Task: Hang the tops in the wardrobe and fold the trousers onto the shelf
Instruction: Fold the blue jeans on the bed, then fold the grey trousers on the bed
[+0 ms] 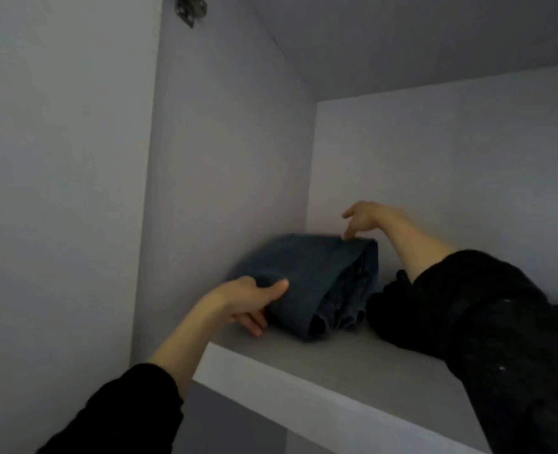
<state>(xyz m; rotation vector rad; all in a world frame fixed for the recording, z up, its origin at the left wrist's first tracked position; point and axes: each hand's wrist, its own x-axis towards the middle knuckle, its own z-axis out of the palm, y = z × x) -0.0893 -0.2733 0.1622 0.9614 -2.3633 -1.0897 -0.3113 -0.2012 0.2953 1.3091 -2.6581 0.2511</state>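
Note:
A folded pair of dark blue jeans (317, 273) lies on the wardrobe's upper shelf (353, 365), pushed into the back left corner. My left hand (251, 299) grips the near left edge of the bundle, thumb on top and fingers underneath. My right hand (361, 219) reaches over the far right end, its fingertips touching the top fold with fingers loosely extended. The stacked folded layers face me at the bundle's right end.
A dark garment (399, 309) lies on the shelf right beside the jeans, partly hidden by my black right sleeve. The wardrobe's left side wall (225, 158) and back wall (451, 158) close in the corner. A metal hinge (189, 8) sits at the top left.

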